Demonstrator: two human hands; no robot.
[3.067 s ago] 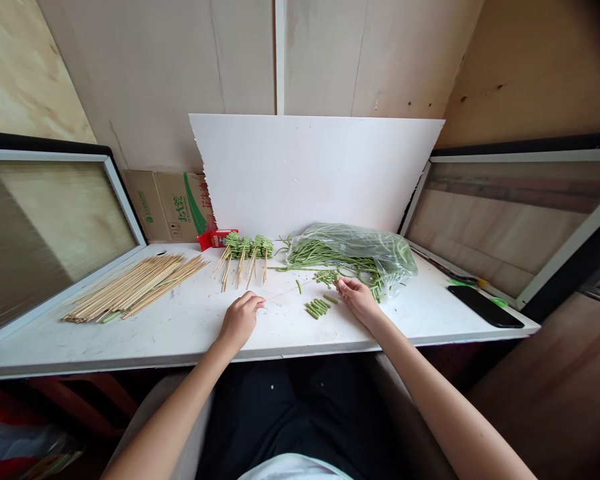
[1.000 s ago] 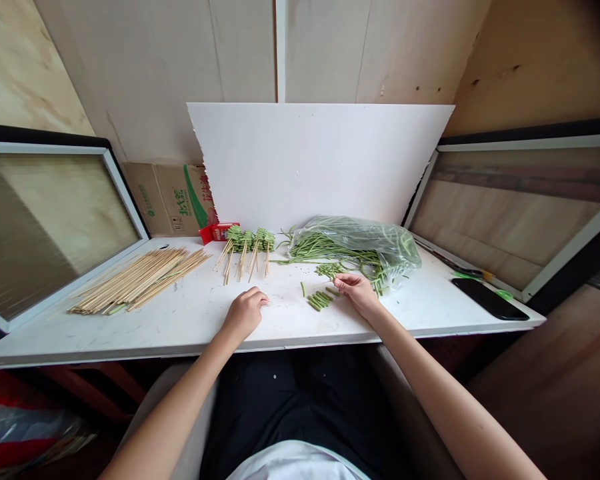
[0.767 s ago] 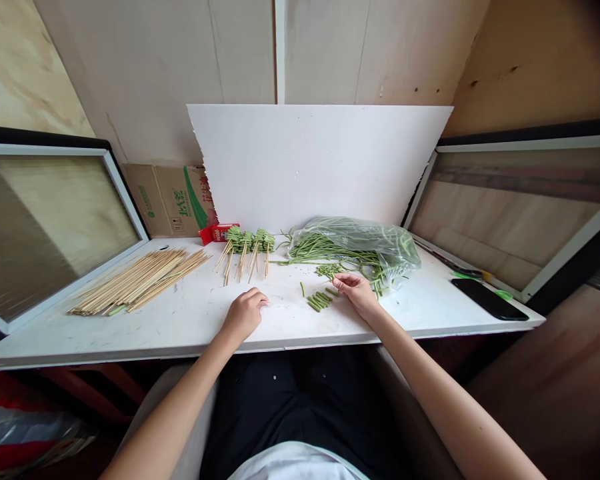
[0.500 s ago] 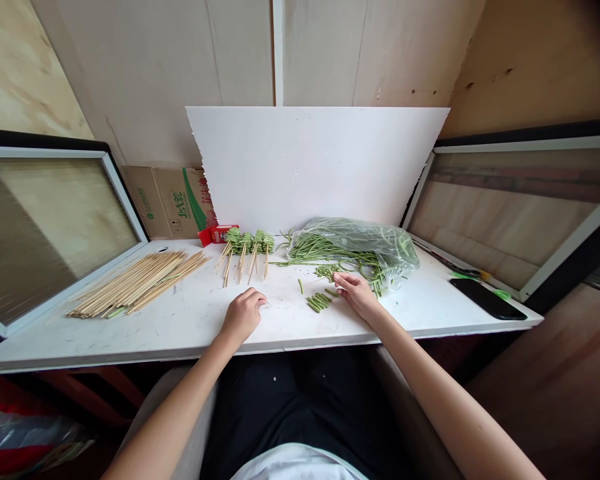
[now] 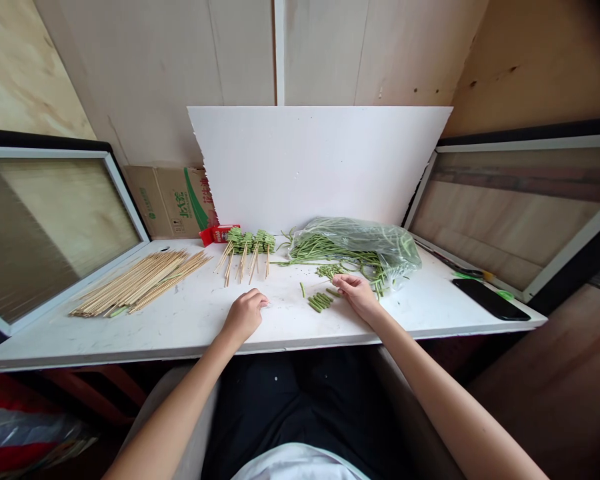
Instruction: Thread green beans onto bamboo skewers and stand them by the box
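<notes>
Bare-armed, wearing a white top (image 5: 300, 465) and, nearer the fingers (image 5: 257, 299), dark trousers (image 5: 300, 410) marked with two small pale dots (image 5: 276, 379).

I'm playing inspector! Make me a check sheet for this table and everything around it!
Surface: white table, scuffed.
Job's things: wooden skewers left; loaded skewers at the back; green pieces between the hands; long green stalks partly in a clear bag.
Clutter: black phone right; red box beside loaded skewers.
Hands: left hand and right hand apart, fingers curled; what they hold is unclear.
Cables: nothing seen.
Surroundings: white board behind, brown carton back left.
</notes>
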